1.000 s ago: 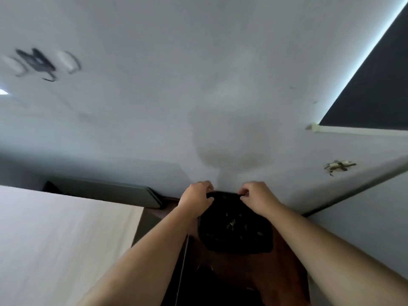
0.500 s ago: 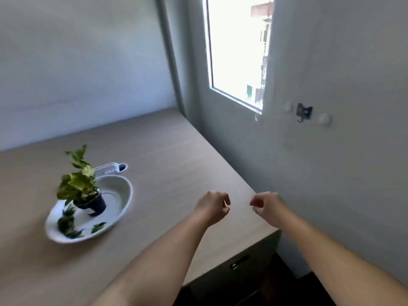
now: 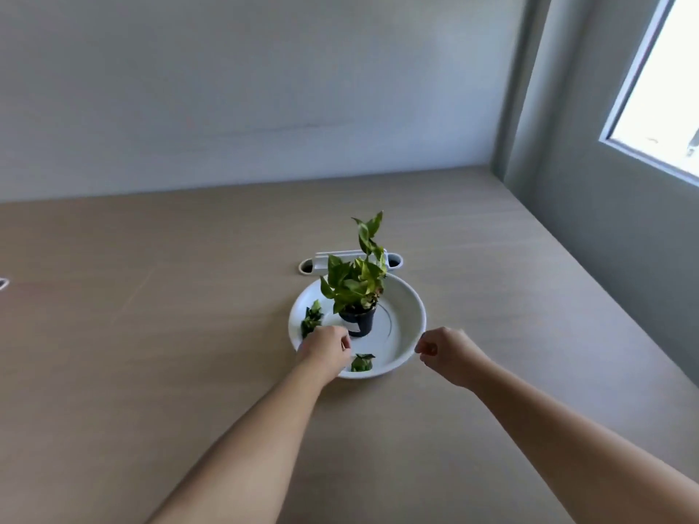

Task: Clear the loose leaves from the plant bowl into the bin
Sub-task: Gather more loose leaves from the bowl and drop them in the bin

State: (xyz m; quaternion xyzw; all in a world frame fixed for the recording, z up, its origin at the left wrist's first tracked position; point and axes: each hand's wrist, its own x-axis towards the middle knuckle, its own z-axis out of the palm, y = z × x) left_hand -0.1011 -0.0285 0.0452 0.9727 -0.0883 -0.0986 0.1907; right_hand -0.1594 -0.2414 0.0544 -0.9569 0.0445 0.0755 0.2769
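Note:
A white plant bowl (image 3: 410, 315) sits on the wooden table, with a small potted plant (image 3: 357, 293) in a black pot at its middle. Loose green leaves (image 3: 311, 321) lie at the bowl's left side, and one more loose leaf (image 3: 362, 363) lies near the front rim. My left hand (image 3: 325, 347) hangs over the bowl's front left edge, fingers curled, nothing visible in it. My right hand (image 3: 444, 353) hovers just right of the rim, fingers loosely curled and empty. The bin is out of view.
A white oblong holder (image 3: 351, 260) lies on the table (image 3: 151, 334) just behind the bowl. A wall with a window (image 3: 665, 88) runs along the table's right edge. A small white object (image 3: 3, 284) shows at the far left edge.
My view swung from the black bin on the floor up to the table and centred on the bowl. Both hands let go of the bin and reached to the bowl.

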